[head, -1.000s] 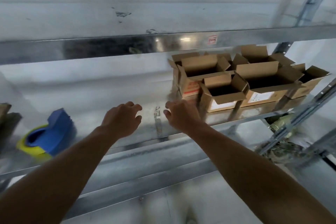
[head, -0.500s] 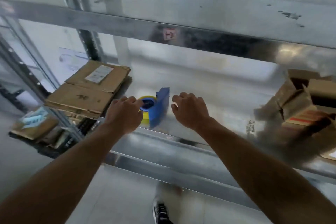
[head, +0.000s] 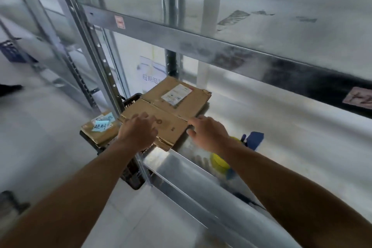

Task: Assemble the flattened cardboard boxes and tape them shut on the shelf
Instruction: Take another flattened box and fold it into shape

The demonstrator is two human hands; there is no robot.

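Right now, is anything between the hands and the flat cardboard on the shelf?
Nothing visible. The left hand is over the flat cardboard, the right hand at its right edge; the tape dispenser lies off to the right.

**Both hands at the flattened boxes**

The left hand (head: 137,133) lies, fingers spread, on the stack of flattened cardboard boxes (head: 177,106) at the left end of the metal shelf (head: 281,127). The right hand (head: 208,133) is at the stack's right edge, forefinger and thumb apart. Beside that wrist sits a blue tape dispenser (head: 254,140).
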